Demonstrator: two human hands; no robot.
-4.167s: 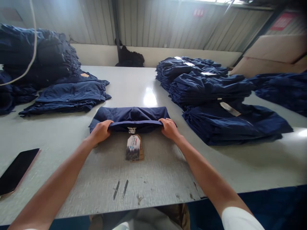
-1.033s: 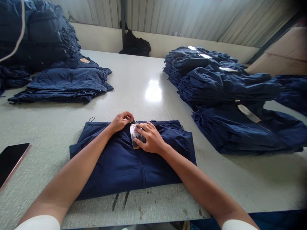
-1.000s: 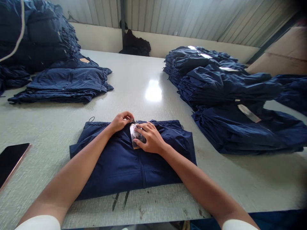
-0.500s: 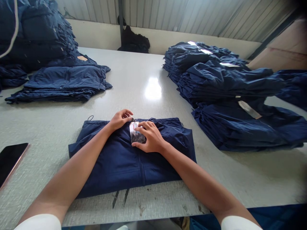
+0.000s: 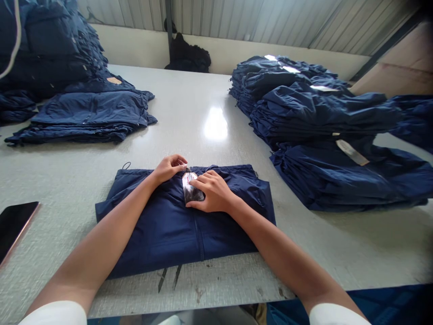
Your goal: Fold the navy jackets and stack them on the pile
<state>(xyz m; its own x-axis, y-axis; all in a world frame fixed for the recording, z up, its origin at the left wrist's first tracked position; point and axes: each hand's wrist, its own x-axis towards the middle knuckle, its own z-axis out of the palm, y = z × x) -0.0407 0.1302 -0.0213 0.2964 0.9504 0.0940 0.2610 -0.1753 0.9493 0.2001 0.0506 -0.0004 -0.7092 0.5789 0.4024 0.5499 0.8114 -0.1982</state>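
A folded navy garment [image 5: 176,230] lies flat on the grey table [image 5: 209,104] in front of me. A paper hang tag [image 5: 191,192] rests on its far middle, by the zip. My right hand [image 5: 211,192] lies on the tag with its fingers stretched out, holding it down. My left hand [image 5: 169,166] pinches at the top of the tag, where its string meets the garment's far edge. Both forearms rest across the garment.
Stacks of folded navy garments [image 5: 304,104] stand at the right, and more navy garments [image 5: 91,113] lie at the left with a tall heap [image 5: 43,45] behind. A dark phone [image 5: 13,228] lies at the left edge. Cardboard [image 5: 402,58] leans at far right.
Four seconds ago both hands gripped the garment's near fold with the tag on the table. Over the last second the hands have stayed at the tag, with only slight finger shifts.
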